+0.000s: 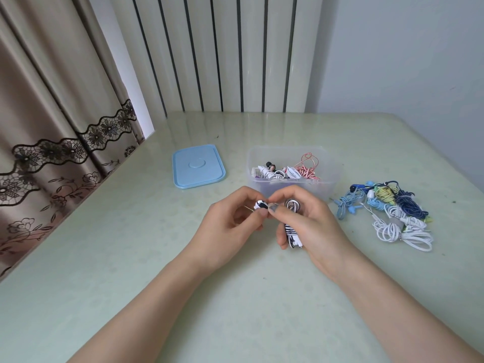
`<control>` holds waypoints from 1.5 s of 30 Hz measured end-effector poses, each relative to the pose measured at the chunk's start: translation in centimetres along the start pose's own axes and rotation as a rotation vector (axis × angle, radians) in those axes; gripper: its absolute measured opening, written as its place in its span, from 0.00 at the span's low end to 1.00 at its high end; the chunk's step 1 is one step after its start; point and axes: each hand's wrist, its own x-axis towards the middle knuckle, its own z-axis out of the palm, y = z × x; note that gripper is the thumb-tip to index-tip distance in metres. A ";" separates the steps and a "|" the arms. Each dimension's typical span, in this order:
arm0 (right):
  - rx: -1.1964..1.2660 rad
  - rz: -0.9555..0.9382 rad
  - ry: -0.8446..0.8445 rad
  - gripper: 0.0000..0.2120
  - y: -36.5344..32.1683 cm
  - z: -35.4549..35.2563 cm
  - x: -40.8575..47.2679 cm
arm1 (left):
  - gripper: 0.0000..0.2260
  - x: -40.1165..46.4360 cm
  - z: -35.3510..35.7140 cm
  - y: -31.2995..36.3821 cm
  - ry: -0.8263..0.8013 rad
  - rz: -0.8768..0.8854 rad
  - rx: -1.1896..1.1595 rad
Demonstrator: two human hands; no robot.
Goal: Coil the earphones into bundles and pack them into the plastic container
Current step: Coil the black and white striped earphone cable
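While the right hand [303,218] grips the black-and-white striped earphone bundle [292,226] upright-ish, the left hand [235,218] pinches its earbud [261,204] just left; the plastic container [293,171] sits right behind, slightly nearer the right hand.

Translucent plastic container [330,179], glossy table [131,258]

One head-worn, wide-angle view looks forward and steeply down over the tabletop [110,258] from its near edge. It faces the far edge, where a ribbed radiator [222,53] stands, and the curtain [52,113] along the left edge. Both forearms rise from the lower frame, close to the lens. The right edge seems cut off.
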 end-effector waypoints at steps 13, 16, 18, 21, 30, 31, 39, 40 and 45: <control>-0.005 -0.002 -0.002 0.11 0.1 0.3 -0.2 | 0.13 0.6 -3.8 -0.9 0.238 -0.104 0.166; 0.036 0.034 0.003 0.13 -0.1 0.2 -0.1 | 0.11 0.8 -5.8 -2.0 0.397 -0.175 0.274; 0.056 0.057 0.010 0.13 -0.3 0.2 -0.1 | 0.08 0.7 -6.2 -2.3 0.331 -0.163 0.408; 0.059 0.079 0.008 0.13 -0.6 0.2 0.0 | 0.08 0.4 -6.1 -2.5 0.184 -0.096 0.565; 0.054 0.065 0.002 0.05 -0.6 0.3 -0.3 | 0.06 0.4 -5.7 -2.7 0.088 -0.031 0.608; 0.059 0.067 0.005 0.05 -0.6 0.2 -0.3 | 0.07 0.4 -5.7 -2.8 0.086 -0.032 0.613; 0.065 0.084 0.008 0.09 -0.5 0.3 -0.2 | 0.07 0.4 -5.8 -3.0 0.076 -0.026 0.616; 0.062 0.085 0.007 0.09 -0.5 0.3 -0.2 | 0.07 0.4 -5.7 -3.0 0.073 -0.022 0.616; 0.058 0.093 0.012 0.09 -0.5 0.3 -0.2 | 0.07 0.4 -5.7 -3.0 0.070 -0.008 0.613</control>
